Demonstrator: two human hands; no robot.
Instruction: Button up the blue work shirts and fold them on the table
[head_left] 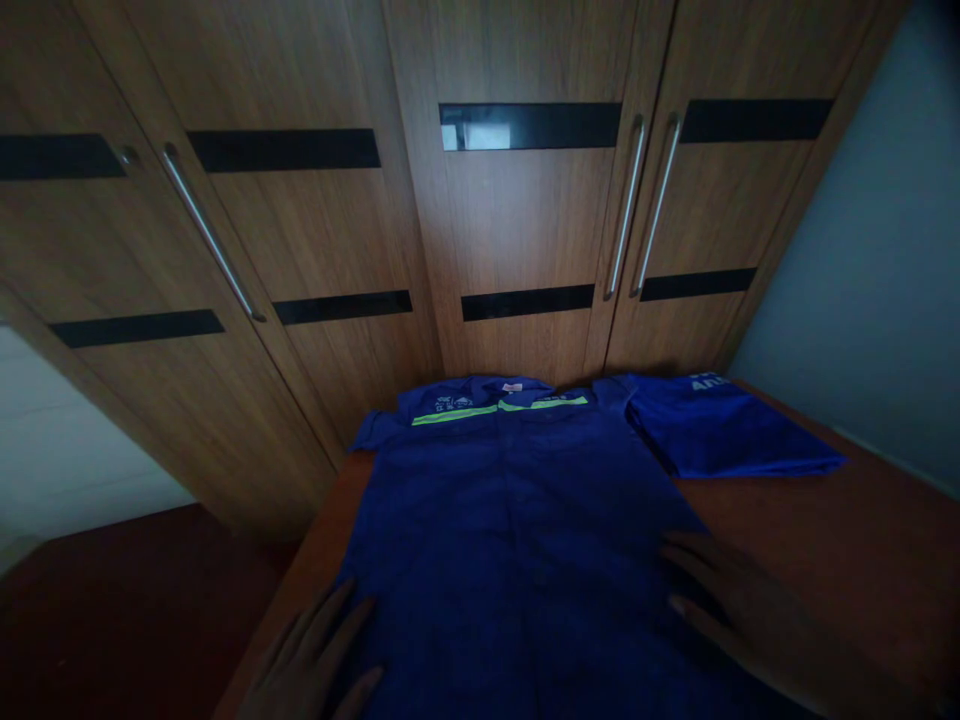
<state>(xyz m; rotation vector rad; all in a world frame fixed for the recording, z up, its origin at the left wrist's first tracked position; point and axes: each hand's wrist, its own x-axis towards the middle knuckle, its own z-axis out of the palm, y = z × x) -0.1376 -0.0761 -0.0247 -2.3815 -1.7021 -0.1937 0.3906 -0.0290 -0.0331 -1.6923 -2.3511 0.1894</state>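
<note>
A dark blue work shirt [480,520] lies spread on the brown table [795,520], its collar at the far end. Yellow-green reflective strips [457,415] cross its chest, with white lettering above the left one. My left hand [315,650] rests at the shirt's left edge with its fingers apart. On the right edge lies my right hand [735,600], fingers stretched out over the cloth. Neither hand grips anything. The shirt's near end runs out of view at the bottom.
A folded bright blue cloth [735,425] with white letters lies at the table's far right. Behind the table stands a wooden wardrobe [517,220] with metal handles [652,210]. A pale wall [885,280] rises on the right. Dark red floor [135,590] shows at left.
</note>
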